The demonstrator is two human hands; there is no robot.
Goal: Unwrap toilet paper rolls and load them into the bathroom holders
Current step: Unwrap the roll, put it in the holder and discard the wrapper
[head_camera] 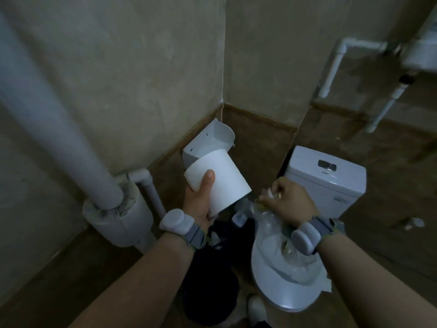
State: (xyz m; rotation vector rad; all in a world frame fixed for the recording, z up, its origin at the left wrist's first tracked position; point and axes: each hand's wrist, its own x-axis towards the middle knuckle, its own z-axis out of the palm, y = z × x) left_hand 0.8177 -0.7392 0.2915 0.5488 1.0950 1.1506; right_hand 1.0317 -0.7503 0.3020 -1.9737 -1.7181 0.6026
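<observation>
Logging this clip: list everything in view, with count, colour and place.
toilet paper roll: one, white, held just in front of the holder
holder: one, white, open, on the left wall near the corner
plastic wrapper: one, clear, crumpled, above the toilet
toilet: one, white, lid down, lower right
bin: one, dark, on the floor left of the toilet
drain pipe: one, grey-white, left wall
thin pipes: several, white, right wall
wrist bands: two, grey, one per wrist
left hand: grips the roll
right hand: grips the wrapper

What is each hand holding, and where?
The left hand grips the toilet paper roll around its side, near one end. The right hand pinches the clear plastic wrapper at its bunched top.
</observation>
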